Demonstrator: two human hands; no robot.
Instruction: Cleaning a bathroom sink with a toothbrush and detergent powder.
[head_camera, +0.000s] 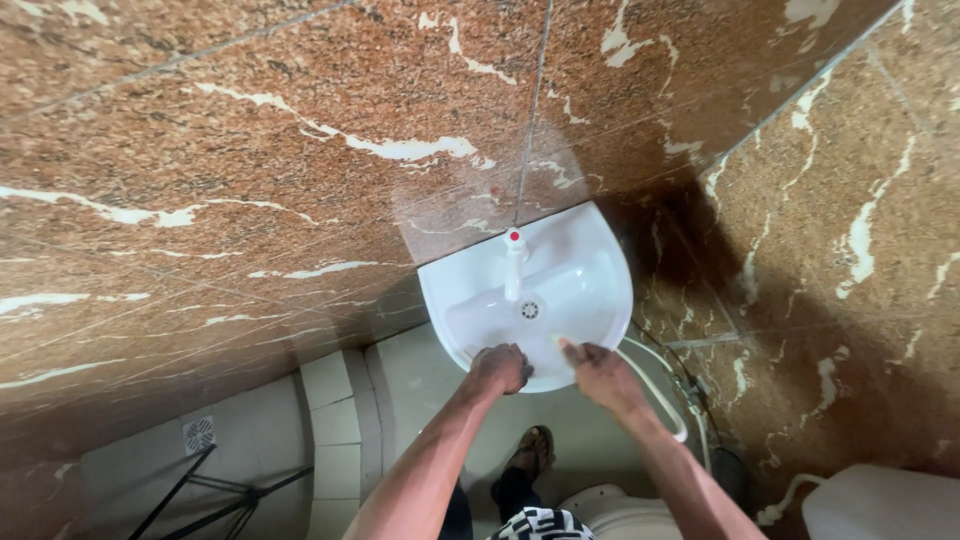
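Your left hand (500, 368) is curled into a loose fist on the front rim of the small white ceramic wall basin (590, 290) at centre frame; whether it grips anything you cannot tell. Your right hand (600, 370) rests just beside it, fingers pinched around a small pale yellowish object (562, 342). The white plastic tap (514, 262) stands above the drain.

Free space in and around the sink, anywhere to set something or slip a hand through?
Bare bowl of the sink between the tap and its right wall, and left of the drain. Front rim is crowded: left hand and right hand both sit there, with a narrow gap between them. Below, the floor left of the left forearm is bare.
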